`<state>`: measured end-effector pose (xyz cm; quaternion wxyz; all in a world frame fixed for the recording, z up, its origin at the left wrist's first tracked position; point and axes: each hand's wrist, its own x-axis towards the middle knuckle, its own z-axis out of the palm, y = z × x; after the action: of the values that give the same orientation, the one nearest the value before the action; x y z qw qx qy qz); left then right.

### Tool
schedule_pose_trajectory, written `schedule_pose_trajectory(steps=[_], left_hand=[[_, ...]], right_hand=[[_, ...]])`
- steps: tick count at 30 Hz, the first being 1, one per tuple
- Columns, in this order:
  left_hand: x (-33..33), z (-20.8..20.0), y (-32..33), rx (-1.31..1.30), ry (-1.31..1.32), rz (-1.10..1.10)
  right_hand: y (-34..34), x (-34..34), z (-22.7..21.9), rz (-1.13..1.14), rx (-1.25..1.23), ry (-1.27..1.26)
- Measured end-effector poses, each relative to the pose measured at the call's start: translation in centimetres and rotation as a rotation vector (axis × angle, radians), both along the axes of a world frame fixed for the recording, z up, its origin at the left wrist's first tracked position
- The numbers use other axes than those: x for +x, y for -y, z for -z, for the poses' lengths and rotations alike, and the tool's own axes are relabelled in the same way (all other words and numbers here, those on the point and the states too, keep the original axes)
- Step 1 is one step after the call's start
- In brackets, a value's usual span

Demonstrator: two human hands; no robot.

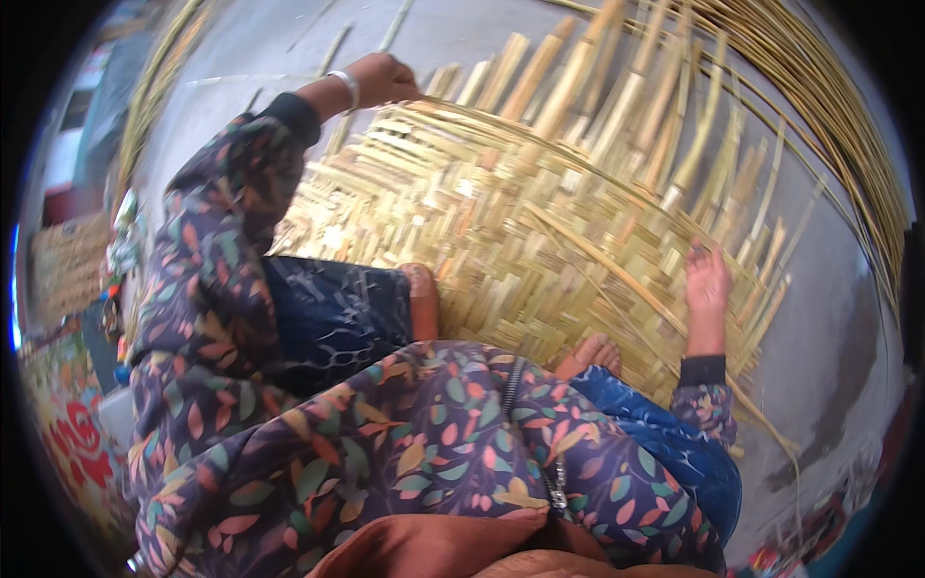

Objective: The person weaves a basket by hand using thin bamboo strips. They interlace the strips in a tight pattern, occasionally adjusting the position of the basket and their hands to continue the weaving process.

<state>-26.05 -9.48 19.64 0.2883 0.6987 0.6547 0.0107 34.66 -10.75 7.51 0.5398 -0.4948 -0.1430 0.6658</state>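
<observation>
A woven mat (453, 222) of split, pale yellow-green cane or bamboo lies on the floor in front of me, with loose strip ends (568, 77) fanning out along its far side. My left hand (387, 79), a bangle on its wrist, is closed on the left end of a long thin strip (549, 143) at the mat's far left edge. This strip slants across the weave toward my right hand (706, 279). At the mat's right side that hand lies palm up, fingers loosely apart at the strip; their tips are partly unclear.
A loose split strip (617, 265) lies across the weave. My bare feet (422, 294) rest on the mat. Long thin canes (819, 106) lie in a curved bundle at the far right, and more canes (154, 87) lie at the left. Household items crowd the left edge.
</observation>
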Motion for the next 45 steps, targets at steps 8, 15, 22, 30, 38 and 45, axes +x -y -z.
schedule_pose_trajectory(steps=[8, 15, 22, 30, 38, 45], left_hand=[[-11.3, 2.1, 3.4, 0.12, -0.356, 0.064], [-15.1, 0.5, 8.0, 0.332, -0.792, -0.295], [-14.1, 9.2, 16.4, 0.24, -0.44, -0.569], [-13.4, 15.8, 25.2, 0.13, -0.445, -0.683], [-15.4, 15.1, 23.1, 0.094, -0.443, -0.504], [-21.7, 14.3, 23.6, 0.117, -0.319, -0.484]], right_hand=[[1.2, -3.2, -1.6, -0.105, -0.001, 0.06], [1.7, -3.2, -2.0, -0.12, -0.058, 0.058], [2.8, -1.5, -1.6, -0.076, -0.116, 0.104], [6.8, -4.7, -9.1, -0.482, -0.423, 0.329], [2.2, -16.2, -18.1, -1.016, -0.372, 0.785], [-1.9, -26.8, -18.2, -1.294, -0.141, 1.061]])
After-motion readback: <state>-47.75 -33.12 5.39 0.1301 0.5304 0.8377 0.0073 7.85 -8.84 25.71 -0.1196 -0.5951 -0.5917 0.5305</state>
